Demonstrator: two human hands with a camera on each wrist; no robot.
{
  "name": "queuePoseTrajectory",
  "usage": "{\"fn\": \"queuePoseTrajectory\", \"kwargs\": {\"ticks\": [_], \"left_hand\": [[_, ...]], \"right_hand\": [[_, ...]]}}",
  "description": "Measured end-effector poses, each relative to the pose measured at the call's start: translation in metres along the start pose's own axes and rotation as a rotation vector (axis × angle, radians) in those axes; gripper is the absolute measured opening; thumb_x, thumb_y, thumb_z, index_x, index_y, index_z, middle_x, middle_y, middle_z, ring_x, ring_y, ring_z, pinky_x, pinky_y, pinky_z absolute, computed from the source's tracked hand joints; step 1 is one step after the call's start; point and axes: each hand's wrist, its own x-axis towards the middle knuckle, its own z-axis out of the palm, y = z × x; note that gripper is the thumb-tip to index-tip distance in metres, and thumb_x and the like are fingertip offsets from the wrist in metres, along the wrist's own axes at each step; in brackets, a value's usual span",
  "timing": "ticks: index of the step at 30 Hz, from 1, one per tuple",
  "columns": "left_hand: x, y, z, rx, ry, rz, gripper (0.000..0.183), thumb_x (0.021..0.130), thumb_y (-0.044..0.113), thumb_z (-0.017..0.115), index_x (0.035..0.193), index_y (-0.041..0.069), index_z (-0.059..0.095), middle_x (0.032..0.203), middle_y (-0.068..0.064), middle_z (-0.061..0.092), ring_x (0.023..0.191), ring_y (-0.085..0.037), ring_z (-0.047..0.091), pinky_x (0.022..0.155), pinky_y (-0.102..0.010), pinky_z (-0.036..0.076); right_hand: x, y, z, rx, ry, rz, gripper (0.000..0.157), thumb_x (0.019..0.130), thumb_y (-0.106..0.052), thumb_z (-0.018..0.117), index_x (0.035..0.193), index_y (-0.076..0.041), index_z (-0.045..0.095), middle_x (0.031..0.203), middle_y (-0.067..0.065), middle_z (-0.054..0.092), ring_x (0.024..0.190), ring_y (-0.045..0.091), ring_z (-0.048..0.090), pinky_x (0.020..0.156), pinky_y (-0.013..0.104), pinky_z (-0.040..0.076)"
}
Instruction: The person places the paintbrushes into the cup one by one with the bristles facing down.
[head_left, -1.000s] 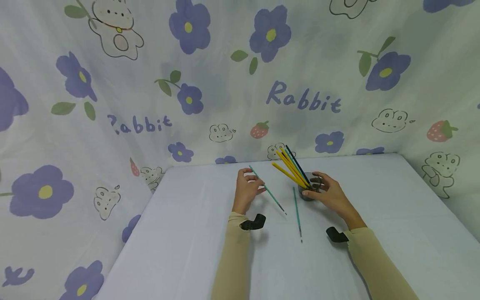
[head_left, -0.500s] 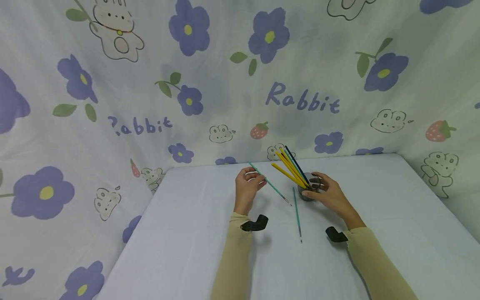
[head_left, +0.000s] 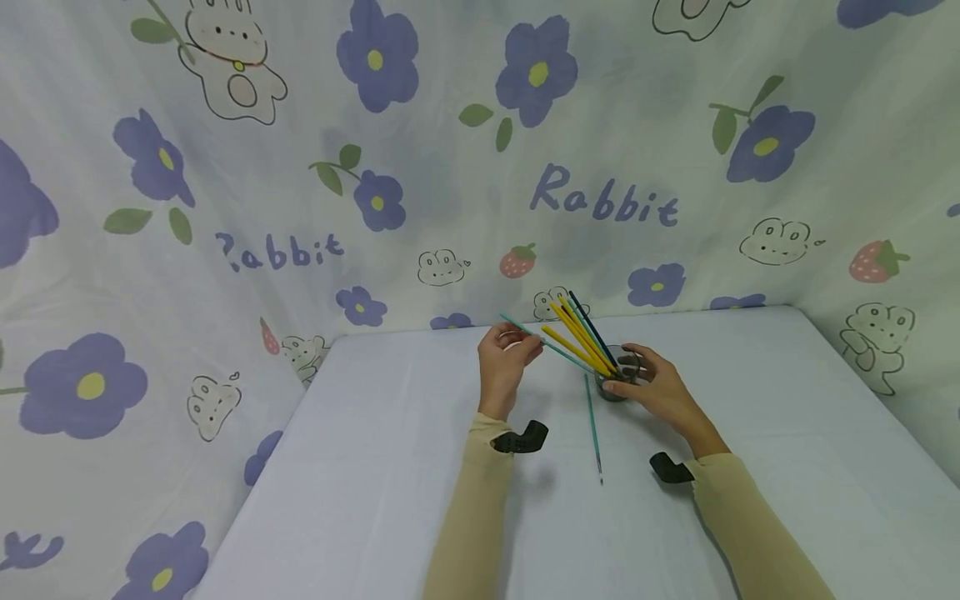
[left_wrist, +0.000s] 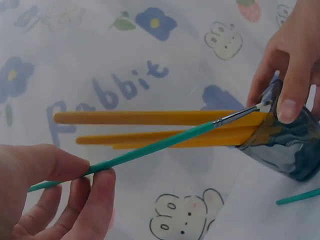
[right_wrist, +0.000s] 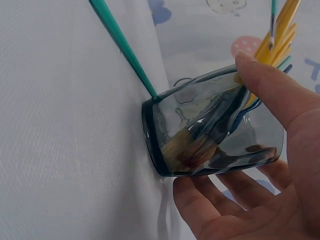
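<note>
Between thumb and fingers my left hand (head_left: 507, 367) pinches a thin green paintbrush (left_wrist: 155, 146) by its handle. The brush slants, and its small pale tip is at the rim of a tinted glass cup (head_left: 613, 392); whether it touches cannot be told. Around the cup curls my right hand (head_left: 663, 392), thumb on the near side and fingers on the other. Inside stand several brushes, bristles down: yellow-handled brushes (head_left: 577, 337), a dark one (head_left: 588, 321) and a green one. A second green paintbrush (head_left: 594, 429) lies on the table beside the cup.
The white-covered table (head_left: 360, 500) runs back to a hanging cloth (head_left: 450, 167) printed with flowers and rabbits. Another cloth wall closes the left side. A black wrist mount (head_left: 521, 437) sits on the left sleeve, and another mount (head_left: 671, 468) on the right.
My left hand has risen slightly and moved right, and the brush's tip has swung up from above the table to the cup's rim. My right hand and the cup have stayed put.
</note>
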Motion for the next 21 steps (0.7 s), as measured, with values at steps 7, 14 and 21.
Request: {"fn": "queuePoseTrajectory", "kwargs": {"ticks": [7,14,21], "left_hand": [[0.002,0.005,0.009,0.016,0.001,0.019,0.029,0.087,-0.002,0.075,0.112,-0.004,0.060,0.096,-0.009,0.066,0.082,-0.016,0.072,0.085,-0.036,0.065],[0.004,0.005,0.018,0.022,-0.006,0.052,0.025,0.086,-0.001,0.076,0.107,0.001,0.062,0.096,-0.010,0.067,0.081,-0.016,0.072,0.084,-0.035,0.065],[0.006,0.002,0.025,0.069,0.000,0.068,0.025,0.087,0.001,0.077,0.107,0.001,0.063,0.095,-0.010,0.068,0.079,-0.015,0.073,0.082,-0.034,0.065]], "right_hand": [[0.001,0.001,0.000,-0.014,0.007,-0.002,0.100,0.085,-0.049,0.083,0.163,-0.018,0.029,0.167,0.021,0.032,0.149,0.051,0.037,0.117,0.065,0.040],[0.001,0.000,0.000,-0.010,0.005,-0.005,0.100,0.085,-0.048,0.083,0.163,-0.016,0.028,0.167,0.021,0.030,0.149,0.052,0.036,0.116,0.066,0.040],[0.001,0.000,0.000,-0.003,0.002,0.012,0.101,0.084,-0.049,0.084,0.163,-0.018,0.028,0.168,0.021,0.030,0.149,0.051,0.037,0.116,0.066,0.040]]}}
